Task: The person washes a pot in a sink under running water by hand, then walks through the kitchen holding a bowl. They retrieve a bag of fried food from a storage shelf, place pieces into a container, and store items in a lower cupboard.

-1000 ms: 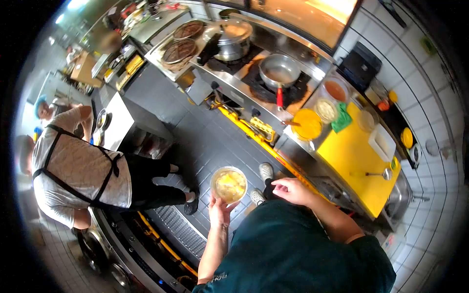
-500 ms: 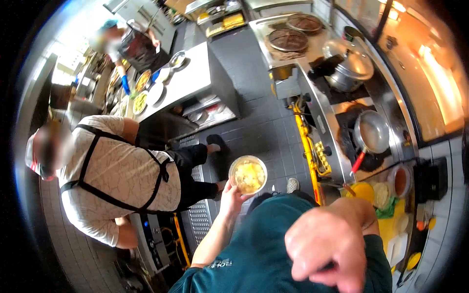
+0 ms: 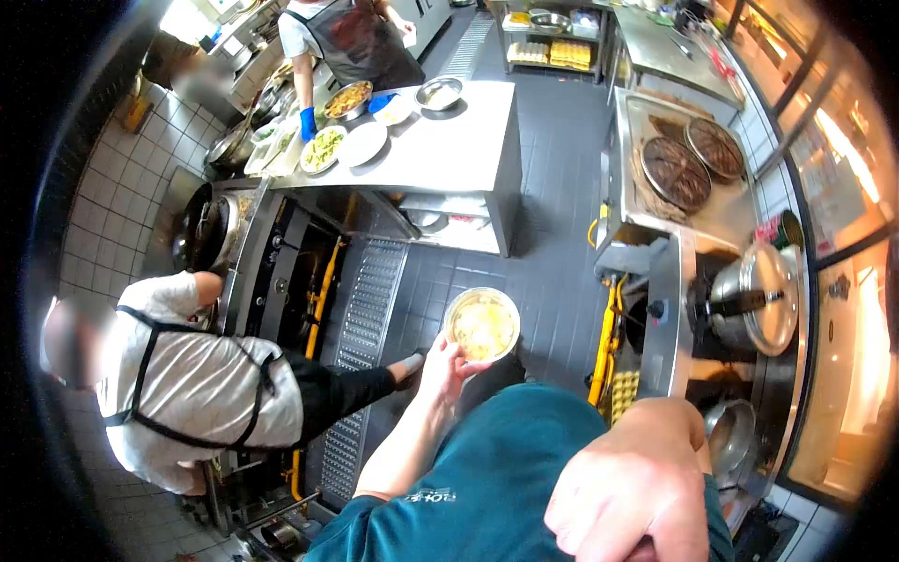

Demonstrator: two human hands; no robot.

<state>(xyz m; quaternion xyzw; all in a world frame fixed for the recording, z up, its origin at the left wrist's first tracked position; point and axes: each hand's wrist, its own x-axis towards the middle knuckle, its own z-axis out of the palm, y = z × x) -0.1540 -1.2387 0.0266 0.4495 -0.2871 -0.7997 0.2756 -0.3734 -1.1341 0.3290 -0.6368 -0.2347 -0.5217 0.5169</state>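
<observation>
1. A person in a pale top leans over, well apart from the bowl.
2. The left hand pinches the side of the bowl of yellow food, up above the floor.
3. This looks like the carrying part; moving on needs the bowl flat.
4. The right hand curls; I can't tell how tightly.

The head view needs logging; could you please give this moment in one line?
left hand: holding bowl of yellow food | right hand: curled, contents hidden | co-worker: at left | lidded pot: on stove
</observation>
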